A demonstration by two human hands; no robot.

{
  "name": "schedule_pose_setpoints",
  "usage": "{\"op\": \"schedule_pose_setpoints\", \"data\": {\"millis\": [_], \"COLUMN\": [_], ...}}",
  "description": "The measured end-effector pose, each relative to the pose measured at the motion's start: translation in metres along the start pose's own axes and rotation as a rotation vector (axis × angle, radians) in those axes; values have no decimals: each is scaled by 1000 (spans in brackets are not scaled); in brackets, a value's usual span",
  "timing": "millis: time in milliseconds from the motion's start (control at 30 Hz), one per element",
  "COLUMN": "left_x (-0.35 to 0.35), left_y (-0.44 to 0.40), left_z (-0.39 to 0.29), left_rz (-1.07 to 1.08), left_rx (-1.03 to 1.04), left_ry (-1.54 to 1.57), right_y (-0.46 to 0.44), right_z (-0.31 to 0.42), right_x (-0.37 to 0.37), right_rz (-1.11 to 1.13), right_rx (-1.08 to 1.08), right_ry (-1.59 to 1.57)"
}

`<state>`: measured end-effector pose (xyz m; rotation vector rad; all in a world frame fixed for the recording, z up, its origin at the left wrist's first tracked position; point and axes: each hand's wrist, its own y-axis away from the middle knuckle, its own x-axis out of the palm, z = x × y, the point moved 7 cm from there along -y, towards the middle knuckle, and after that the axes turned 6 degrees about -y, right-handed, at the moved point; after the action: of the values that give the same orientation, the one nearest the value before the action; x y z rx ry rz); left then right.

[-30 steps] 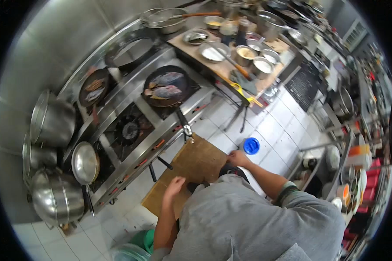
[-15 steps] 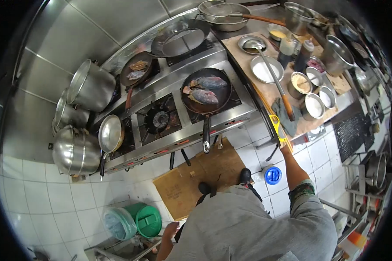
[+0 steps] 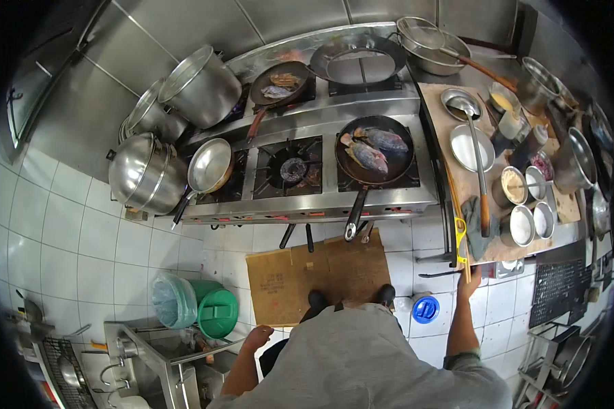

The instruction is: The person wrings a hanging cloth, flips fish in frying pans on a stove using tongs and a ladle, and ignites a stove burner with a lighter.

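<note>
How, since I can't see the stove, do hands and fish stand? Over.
Right hand at chopsticks, grip unclear; left hand away from stove. Two fish in skillet. Yellow utensil crowding chopsticks.

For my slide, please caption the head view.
Two fish lie in a black pan on the stove; the right hand is near the worktable.

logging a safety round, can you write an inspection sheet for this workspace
Surface: stainless-steel stove, tan worktop beside it.
Job's things: two whole fish in black round frying pan; thin wooden sticks along worktop edge.
Clutter: round metal containers; wooden-handled metal ladle across dark grey cloth.
Grips: right hand at sticks' lower ends, closure unclear; left hand holds nothing visible.
Cables: nothing seen.
Surroundings: flat brown cardboard sheet on white tiled floor.
</note>
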<state>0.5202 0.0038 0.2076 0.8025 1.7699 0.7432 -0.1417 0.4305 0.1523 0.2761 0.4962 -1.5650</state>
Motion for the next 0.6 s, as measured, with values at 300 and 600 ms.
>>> {"op": "schedule_pose_setpoints", "data": {"millis": [300, 600], "left_x": [-28, -53], "left_y": [-125, -55], "left_z": [-49, -226], "left_rz": [129, 288], "left_rx": [470, 770], "left_ry": [-518, -202], "right_y": [103, 280], "right_z": [49, 68], "right_x": [-113, -93], "right_rz": [-452, -546], "right_rx": [371, 802], "right_ry": [-235, -939]}}
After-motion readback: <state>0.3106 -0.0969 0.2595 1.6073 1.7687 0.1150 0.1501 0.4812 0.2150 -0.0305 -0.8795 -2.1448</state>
